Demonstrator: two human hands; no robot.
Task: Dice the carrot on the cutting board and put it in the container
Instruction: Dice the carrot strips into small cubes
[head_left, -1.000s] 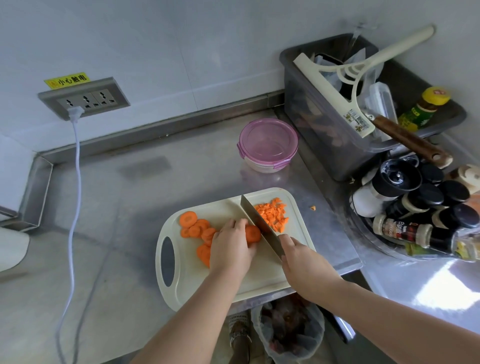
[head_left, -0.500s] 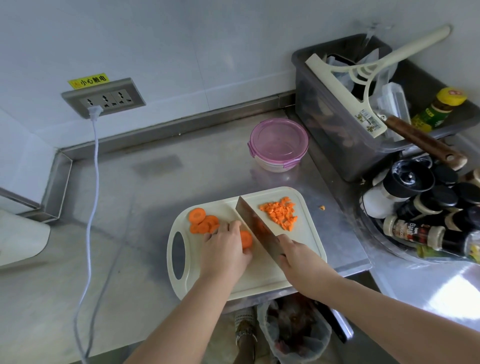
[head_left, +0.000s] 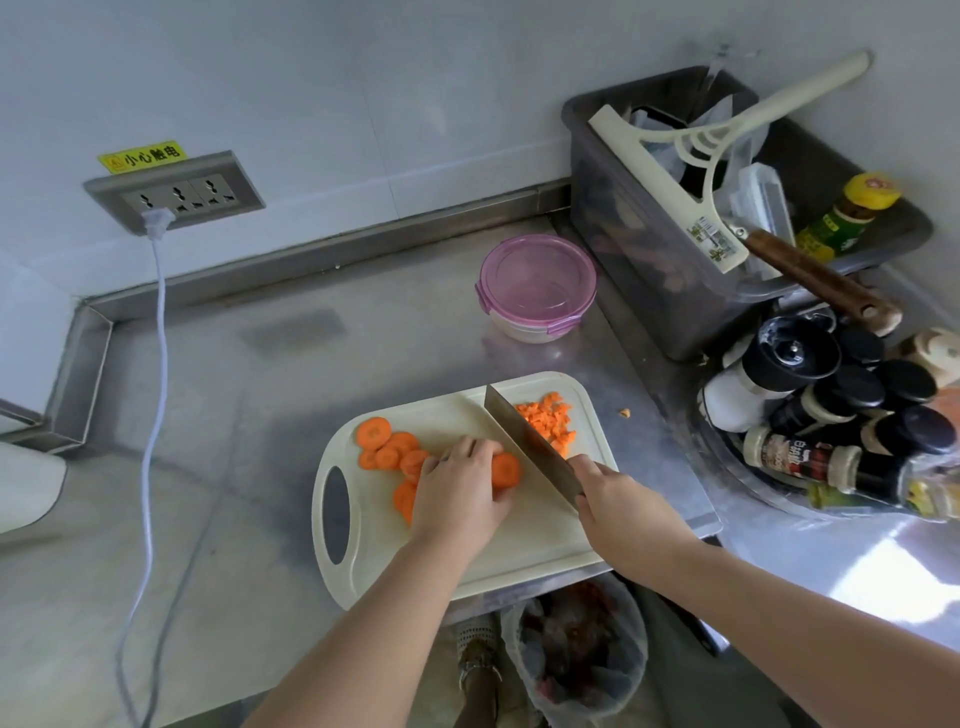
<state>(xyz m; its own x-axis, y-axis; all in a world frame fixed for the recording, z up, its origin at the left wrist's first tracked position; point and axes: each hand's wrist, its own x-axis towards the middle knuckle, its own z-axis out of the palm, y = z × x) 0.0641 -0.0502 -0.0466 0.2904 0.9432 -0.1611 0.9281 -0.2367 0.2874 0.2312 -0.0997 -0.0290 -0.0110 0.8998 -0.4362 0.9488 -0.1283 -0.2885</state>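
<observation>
While carrot slices (head_left: 387, 449) lie on the cutting board (head_left: 467, 561) beside the diced pile (head_left: 548, 421), the left hand (head_left: 457, 488) curls over some of them and the right hand (head_left: 618, 504) grips the knife (head_left: 519, 431) — the pink-rimmed container (head_left: 537, 286) stands apart, farther back on the desk (head_left: 260, 415).

My left hand (head_left: 457, 491) lies palm down, its curled fingers holding a carrot slice (head_left: 506, 470) in place. My right hand (head_left: 621, 506) grips the knife (head_left: 524, 436) by its handle. Both bare forearms reach in from below.
</observation>
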